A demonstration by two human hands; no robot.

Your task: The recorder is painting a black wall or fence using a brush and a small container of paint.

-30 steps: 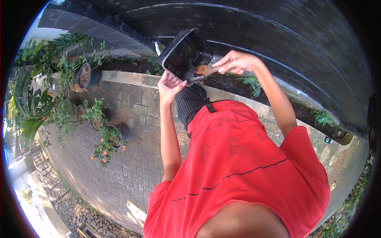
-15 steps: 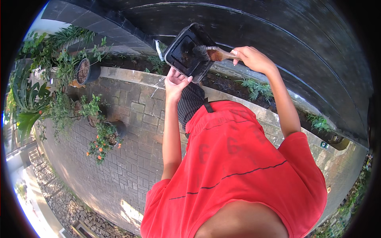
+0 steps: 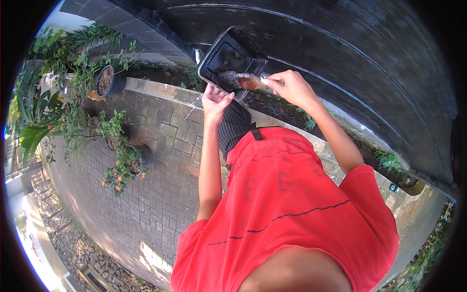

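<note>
A black rectangular plastic tub (image 3: pixel 257 57) is tilted in front of me, its inside dark and stained. My left hand (image 3: pixel 216 103) grips the tub's near edge, thumb on one side and fingers beneath. Closed on a paintbrush's handle is my right hand (image 3: pixel 292 88), at the tub's right side. The paintbrush (image 3: pixel 247 83) has a brown upper part and grey-black bristles, which reach into the near part of the tub. Any liquid in the tub is hard to make out.
A tall black panelled wall (image 3: pixel 331 44) stands just beyond the tub. Along its foot runs a narrow planting bed with ferns (image 3: pixel 389 160) behind a concrete kerb (image 3: pixel 160 95). Potted plants (image 3: pixel 111 82) stand at the left on brick paving (image 3: pixel 160 180).
My right hand has moved left and slightly down, carrying the brush nearer the tub's near-left side. My left hand keeps hold of the tub, which has shifted slightly.
</note>
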